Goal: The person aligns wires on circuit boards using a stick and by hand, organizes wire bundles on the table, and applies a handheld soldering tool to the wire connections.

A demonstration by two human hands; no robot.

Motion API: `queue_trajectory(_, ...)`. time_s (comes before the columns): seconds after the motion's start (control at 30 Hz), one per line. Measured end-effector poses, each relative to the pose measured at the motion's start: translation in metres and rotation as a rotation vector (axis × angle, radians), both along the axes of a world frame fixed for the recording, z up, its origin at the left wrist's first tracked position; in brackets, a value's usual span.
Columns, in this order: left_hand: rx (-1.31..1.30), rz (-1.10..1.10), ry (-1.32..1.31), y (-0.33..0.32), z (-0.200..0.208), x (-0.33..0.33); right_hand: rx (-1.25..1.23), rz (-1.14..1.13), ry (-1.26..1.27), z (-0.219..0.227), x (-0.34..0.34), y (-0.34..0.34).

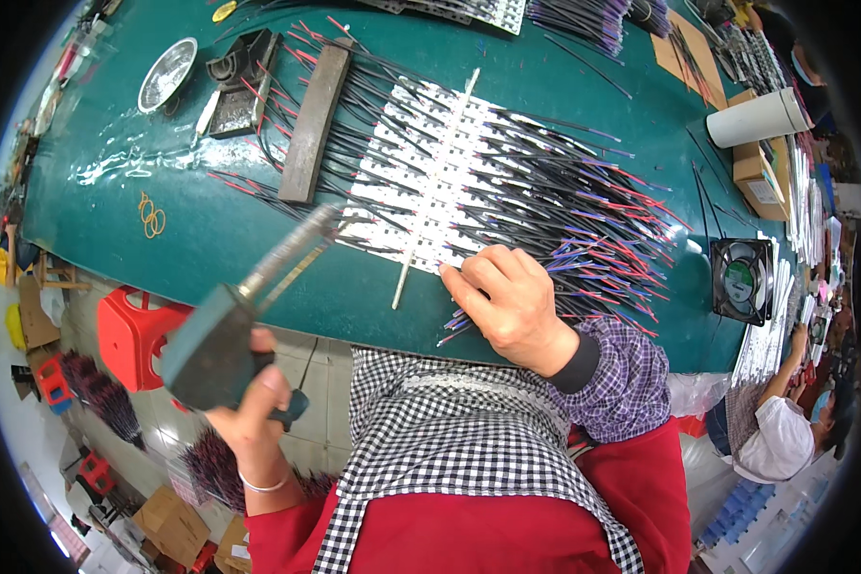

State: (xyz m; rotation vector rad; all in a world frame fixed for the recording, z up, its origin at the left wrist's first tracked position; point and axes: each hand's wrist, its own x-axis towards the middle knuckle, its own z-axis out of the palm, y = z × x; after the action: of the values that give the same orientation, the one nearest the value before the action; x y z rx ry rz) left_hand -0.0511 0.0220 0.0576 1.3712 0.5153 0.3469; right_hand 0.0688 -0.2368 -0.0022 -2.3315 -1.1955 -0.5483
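Observation:
My left hand (258, 402) grips the handle of a dark green soldering gun (210, 344). Its metal barrel (292, 249) slants up to the left edge of a white circuit board panel (392, 225), with a thin feed tube beneath. Black wires with red and blue ends (545, 191) fan out from both sides of the panel. A thin pale rod (437, 182) lies lengthwise across it. My right hand (509, 304) is closed with curled fingers at the panel's near edge, over some wires; what its fingertips pinch is hidden.
A dark bar (318, 120) weighs down the left wires. Behind it stand a black holder (244, 86) and a metal bowl (167, 75); rubber bands (151, 215) lie nearer. A small fan (742, 279) and a white cylinder (758, 119) are at the right. A red stool (134, 335) stands below the table.

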Motion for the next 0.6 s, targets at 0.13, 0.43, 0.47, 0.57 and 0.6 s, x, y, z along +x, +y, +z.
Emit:
queue_trajectory(0.13,-0.050,-0.079,-0.034,0.050,-0.011,0.040,0.009,0.001,0.082,-0.001,-0.001,-0.006)
queue_trajectory(0.43,-0.420,-0.295,0.220,0.113,-0.054,0.140,0.246,-0.269,-0.014,0.102,0.033,-0.065)
queue_trajectory(0.47,-0.421,-0.307,0.209,0.118,-0.057,0.141,0.200,-0.310,-0.060,0.109,0.045,-0.068)
queue_trajectory(0.57,-0.024,-0.125,0.308,0.111,-0.057,0.149,0.048,-0.380,-0.140,0.118,0.092,-0.075)
queue_trajectory(0.6,-0.026,-0.143,0.294,0.105,-0.057,0.152,-0.008,-0.397,-0.157,0.113,0.113,-0.078)
